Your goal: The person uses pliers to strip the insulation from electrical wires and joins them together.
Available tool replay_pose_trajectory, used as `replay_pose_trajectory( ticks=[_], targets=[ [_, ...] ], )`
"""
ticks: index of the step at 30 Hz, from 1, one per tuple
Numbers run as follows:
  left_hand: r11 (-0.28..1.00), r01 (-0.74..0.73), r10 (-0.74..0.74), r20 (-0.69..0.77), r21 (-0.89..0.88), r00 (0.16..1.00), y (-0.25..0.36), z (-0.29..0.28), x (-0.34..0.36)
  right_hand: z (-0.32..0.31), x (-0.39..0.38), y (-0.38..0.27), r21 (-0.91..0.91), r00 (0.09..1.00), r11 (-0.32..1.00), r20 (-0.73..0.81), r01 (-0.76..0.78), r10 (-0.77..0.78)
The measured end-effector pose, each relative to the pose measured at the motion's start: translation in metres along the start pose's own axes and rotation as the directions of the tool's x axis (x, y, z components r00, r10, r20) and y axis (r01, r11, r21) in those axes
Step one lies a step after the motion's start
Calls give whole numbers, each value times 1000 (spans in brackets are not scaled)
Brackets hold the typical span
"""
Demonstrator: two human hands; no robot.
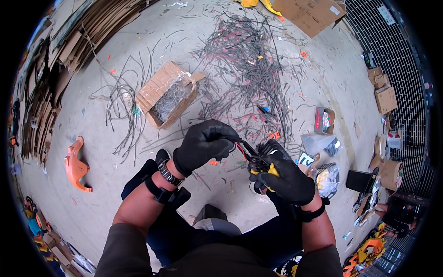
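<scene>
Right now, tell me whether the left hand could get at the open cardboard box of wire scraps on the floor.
Probably yes. The cardboard box lies just ahead of the left hand with only bare floor and loose wires between. But the hand is busy, pinching a red and black cable, so it would have to let go first.

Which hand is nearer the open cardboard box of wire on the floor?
Left. The left hand is just below-right of the cardboard box; the right hand, gripping a yellow-handled tool, sits farther right.
</scene>
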State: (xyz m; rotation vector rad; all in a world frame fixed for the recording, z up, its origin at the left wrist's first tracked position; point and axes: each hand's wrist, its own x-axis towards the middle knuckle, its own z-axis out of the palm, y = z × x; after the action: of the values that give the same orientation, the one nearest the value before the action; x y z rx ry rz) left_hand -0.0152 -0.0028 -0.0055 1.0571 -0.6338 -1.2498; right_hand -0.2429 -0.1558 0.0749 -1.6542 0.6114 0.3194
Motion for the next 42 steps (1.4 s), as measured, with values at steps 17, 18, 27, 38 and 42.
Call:
replay_pose_trajectory(
  ticks=[17,18,27,38,42],
  targets=[
    [973,132,-145,58,188,988,4,-5,-7,11,2,14,96,993,992,94,-84,75],
    [974,120,-136,70,194,988,0,-6,-9,12,3,19,91,994,995,106,-47,38],
    [850,-63,-79,244,523,967,5,-9,-30,11,-5,8,20,946,978,260,-207,195],
    [694,-416,138,459,588,878,-3,-30,-40,1,-27,30,-363,987,923,139,126,-80],
    [916,153,-71,-225,372,972,60,-77,-46,-62,-63,58,245,952,939,-130,-242,279]
  ],
)
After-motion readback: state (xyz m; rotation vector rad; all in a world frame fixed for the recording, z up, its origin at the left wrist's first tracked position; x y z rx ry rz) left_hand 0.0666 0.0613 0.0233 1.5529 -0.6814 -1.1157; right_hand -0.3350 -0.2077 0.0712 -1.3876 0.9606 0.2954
